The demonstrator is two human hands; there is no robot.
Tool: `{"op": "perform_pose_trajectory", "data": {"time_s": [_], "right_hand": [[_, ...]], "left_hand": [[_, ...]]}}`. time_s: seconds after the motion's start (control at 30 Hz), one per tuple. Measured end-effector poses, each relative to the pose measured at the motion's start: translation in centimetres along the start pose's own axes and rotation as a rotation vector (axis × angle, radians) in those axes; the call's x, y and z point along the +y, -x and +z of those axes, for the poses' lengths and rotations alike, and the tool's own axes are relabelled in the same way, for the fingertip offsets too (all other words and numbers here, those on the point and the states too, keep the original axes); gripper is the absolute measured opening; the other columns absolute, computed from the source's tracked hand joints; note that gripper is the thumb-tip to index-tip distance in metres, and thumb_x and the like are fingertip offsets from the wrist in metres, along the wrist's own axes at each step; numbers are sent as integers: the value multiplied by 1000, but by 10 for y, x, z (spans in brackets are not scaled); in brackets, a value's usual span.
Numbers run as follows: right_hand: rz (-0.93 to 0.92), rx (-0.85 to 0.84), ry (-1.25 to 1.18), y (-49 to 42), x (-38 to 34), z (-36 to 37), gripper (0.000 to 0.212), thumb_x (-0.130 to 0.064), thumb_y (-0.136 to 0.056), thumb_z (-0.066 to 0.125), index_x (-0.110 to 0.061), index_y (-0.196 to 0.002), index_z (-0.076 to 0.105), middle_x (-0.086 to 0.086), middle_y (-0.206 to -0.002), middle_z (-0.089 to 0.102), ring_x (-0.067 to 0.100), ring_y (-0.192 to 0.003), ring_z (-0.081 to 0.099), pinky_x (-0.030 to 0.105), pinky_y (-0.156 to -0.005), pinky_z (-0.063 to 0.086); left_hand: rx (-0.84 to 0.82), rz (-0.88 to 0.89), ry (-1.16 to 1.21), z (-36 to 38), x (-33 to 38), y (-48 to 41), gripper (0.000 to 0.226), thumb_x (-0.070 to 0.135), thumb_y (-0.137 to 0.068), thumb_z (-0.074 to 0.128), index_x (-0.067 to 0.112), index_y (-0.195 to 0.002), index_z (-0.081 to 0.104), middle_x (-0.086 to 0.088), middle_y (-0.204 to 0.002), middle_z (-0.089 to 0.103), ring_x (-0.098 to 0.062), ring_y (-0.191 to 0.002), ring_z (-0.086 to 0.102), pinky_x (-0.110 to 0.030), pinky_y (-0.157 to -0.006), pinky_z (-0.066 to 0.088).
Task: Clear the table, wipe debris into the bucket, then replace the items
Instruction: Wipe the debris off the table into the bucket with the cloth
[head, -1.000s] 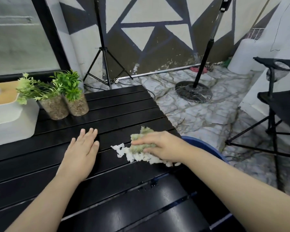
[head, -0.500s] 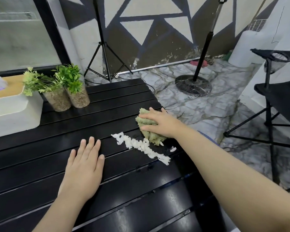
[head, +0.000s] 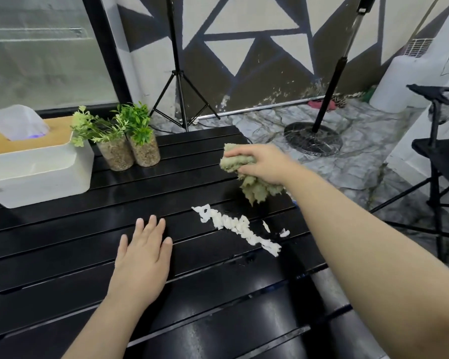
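A line of white paper debris (head: 237,227) lies across the black slatted table (head: 62,242), near its right edge. My right hand (head: 263,164) is shut on a crumpled green cloth (head: 252,186) and holds it lifted just above the table, beyond the debris. My left hand (head: 143,257) rests flat on the slats, fingers spread, left of the debris. The bucket is hidden behind my right forearm.
A white tissue box (head: 36,164) with a wooden lid stands at the far left. Two small potted plants (head: 126,141) stand beside it. On the floor beyond are a tripod (head: 178,81), a round-based stand (head: 313,137) and a black folding chair (head: 441,156) at right.
My right hand has lifted the cloth off the debris and moved it away toward the table's far right edge. The debris is left in a diagonal line. My left hand stays flat.
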State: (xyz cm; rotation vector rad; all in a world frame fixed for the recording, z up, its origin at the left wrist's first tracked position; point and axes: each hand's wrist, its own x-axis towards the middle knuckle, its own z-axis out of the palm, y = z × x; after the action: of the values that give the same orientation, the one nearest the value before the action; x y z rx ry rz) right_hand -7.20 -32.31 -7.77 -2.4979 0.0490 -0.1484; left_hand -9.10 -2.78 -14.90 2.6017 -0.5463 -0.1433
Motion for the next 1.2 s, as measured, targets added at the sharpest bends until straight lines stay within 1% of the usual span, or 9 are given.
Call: {"op": "perform_pose_trajectory", "data": {"time_s": [0.13,0.3,0.47,0.63,0.8,0.9,1.03,1.1,1.2], "right_hand": [[13,-35,229,-41,-5,50,42,-4,-86,54,-25,-122,59,3,-133,54,21,-115,50,29,-100,38],[-148,-221,15,-41,-26,78,38,0,-85,59,-22,-115,65,-10,-101,54,-13,-65,52,3,-60,39],[-336,-455,1,-7,-39,76,39,2,-81,62,-19,-112,67,-14,-107,53,0,-103,44,-7,-83,27],[-282,-631,48,21,-29,51,39,2,-81,61,-26,-108,68,-4,-121,59,18,-121,48,36,-101,41],[-132,-242,-133,57,-33,6,44,-4,-84,63,-33,-117,61,-22,-117,53,2,-114,49,20,-102,38],[-51,-25,-255,92,-49,-3,47,-12,-84,65,-42,-119,57,-28,-114,53,-3,-109,52,28,-98,44],[46,10,-377,140,-86,49,42,-24,-84,64,-40,-122,54,-9,-113,62,7,-97,59,30,-96,45],[31,-48,-199,152,-106,93,38,-34,-89,56,-35,-127,52,-2,-134,54,14,-118,48,28,-106,33],[-18,107,328,162,-121,134,38,-54,-87,46,-41,-122,53,0,-154,26,27,-141,22,51,-112,17]], "left_hand": [[32,-9,-155,8,-2,11,54,39,-95,15,26,-146,3,8,-156,-7,-10,-142,-14,-37,-116,-6],[50,6,-176,11,-3,9,54,39,-95,13,25,-146,2,8,-156,-6,-11,-142,-14,-36,-116,-7],[32,8,-188,11,-5,10,54,40,-94,10,25,-146,-1,8,-156,-8,-11,-142,-16,-36,-116,-7],[40,12,-183,9,-5,10,54,39,-95,12,25,-146,1,8,-156,-7,-11,-142,-14,-37,-116,-6],[-7,0,-149,6,-4,7,54,39,-96,15,25,-146,2,8,-156,-8,-10,-141,-16,-36,-115,-9],[-100,23,21,-5,-8,3,52,35,-97,24,25,-145,9,8,-156,-2,-4,-139,-15,-33,-115,-10],[-45,-22,120,-19,-28,12,49,34,-96,28,24,-143,22,8,-155,10,-2,-139,-8,-34,-116,-7],[3,-17,45,-20,-36,19,48,34,-96,27,24,-143,25,8,-155,12,-3,-140,-6,-34,-116,-5],[3,-4,167,-22,-38,24,46,34,-96,25,25,-141,29,11,-153,16,4,-136,-4,-29,-115,-6]]}}
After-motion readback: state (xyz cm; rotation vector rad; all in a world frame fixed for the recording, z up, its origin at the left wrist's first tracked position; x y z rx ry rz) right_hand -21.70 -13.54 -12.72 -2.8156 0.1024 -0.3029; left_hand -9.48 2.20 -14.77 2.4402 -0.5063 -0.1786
